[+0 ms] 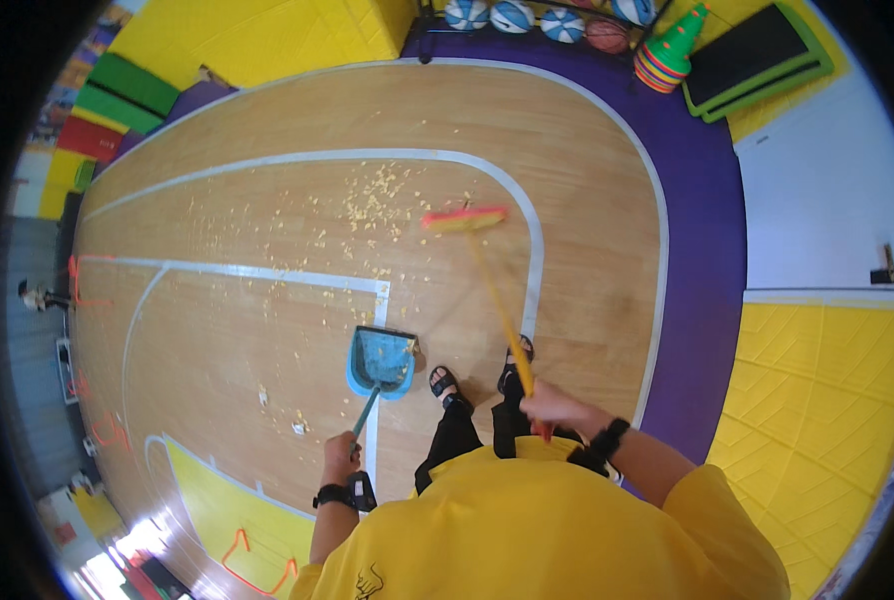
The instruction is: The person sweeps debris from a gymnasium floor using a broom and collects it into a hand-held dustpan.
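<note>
My left hand (339,452) is closed around the dark handle of a blue long-handled dustpan (381,362). The pan rests on the wooden court floor with a few yellowish bits in it, its dark lip facing away from me. In my right hand (555,405) is the yellow handle of a broom (465,219) with a red-and-yellow head. The broom head is stretched out ahead, to the right of a dense patch of scattered yellowish flakes (375,199). More flakes spread left and towards the dustpan. Motion blurs the broom head; whether it touches the floor I cannot tell.
White crumpled scraps (299,428) lie left of the dustpan. Low orange hurdles (259,562) stand on the left. Along the far edge are a ball rack (537,16), stacked cones (668,52) and a green-black step platform (754,64). Yellow padding (807,397) lines the right wall.
</note>
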Demonstrator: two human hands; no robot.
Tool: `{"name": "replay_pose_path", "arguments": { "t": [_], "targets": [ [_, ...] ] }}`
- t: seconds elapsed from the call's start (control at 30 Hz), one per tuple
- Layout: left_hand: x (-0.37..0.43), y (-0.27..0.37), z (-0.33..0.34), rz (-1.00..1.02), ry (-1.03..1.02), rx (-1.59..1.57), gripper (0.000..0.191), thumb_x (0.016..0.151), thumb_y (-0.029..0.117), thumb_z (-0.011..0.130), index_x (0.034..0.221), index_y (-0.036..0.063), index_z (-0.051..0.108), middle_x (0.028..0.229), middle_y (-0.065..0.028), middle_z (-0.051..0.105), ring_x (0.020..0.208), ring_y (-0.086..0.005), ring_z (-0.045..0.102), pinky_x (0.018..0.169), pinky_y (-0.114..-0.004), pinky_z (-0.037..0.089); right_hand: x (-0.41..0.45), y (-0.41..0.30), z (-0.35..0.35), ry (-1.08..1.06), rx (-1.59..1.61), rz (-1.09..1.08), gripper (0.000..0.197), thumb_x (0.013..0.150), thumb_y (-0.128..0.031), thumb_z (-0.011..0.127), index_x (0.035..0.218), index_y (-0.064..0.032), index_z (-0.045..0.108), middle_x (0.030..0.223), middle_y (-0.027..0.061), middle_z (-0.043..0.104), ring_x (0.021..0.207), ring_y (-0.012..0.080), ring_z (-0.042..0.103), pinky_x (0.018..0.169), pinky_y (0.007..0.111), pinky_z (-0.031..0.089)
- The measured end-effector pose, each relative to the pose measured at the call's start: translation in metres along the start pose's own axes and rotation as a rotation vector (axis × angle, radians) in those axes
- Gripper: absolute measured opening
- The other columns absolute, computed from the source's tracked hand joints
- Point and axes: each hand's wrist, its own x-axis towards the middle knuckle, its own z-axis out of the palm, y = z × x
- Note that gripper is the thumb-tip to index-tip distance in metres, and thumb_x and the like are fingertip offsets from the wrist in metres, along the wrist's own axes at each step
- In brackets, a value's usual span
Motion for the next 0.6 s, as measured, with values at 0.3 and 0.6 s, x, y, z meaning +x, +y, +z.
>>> {"name": "replay_pose_path", "arguments": {
  "t": [0.3, 0.6],
  "targets": [
    [0.011, -0.032, -0.018, -0.612, 0.201, -1.155, 0.014, 0.073, 0.014, 0.051, 0.068, 0.0012, 0.048, 0.058, -0.0089, 0.048, 0.040, -0.0128, 0.040, 0.033, -0.026, 0.028, -0.117, -0.085, 0.071, -0.422, 0.431, 0.044, 0.017, 0.078, -0.016, 0.056, 0.072, -0.0016, 0.049, 0.056, 0.0005, 0.042, 0.043, 0.0074, 0.039, 0.041, 0.018, 0.029],
    [-0.064, -0.160, -0.014, -0.597, 0.355, -1.153, 0.012, 0.074, 0.014, 0.053, 0.072, 0.0022, 0.049, 0.057, -0.0060, 0.047, 0.039, -0.0108, 0.038, 0.033, -0.025, 0.027, -0.116, -0.065, 0.120, -0.092, 0.229, -0.069, 0.012, 0.079, -0.013, 0.050, 0.080, -0.0014, 0.050, 0.057, -0.0016, 0.042, 0.043, 0.0066, 0.041, 0.039, 0.018, 0.030]
  ]
}}
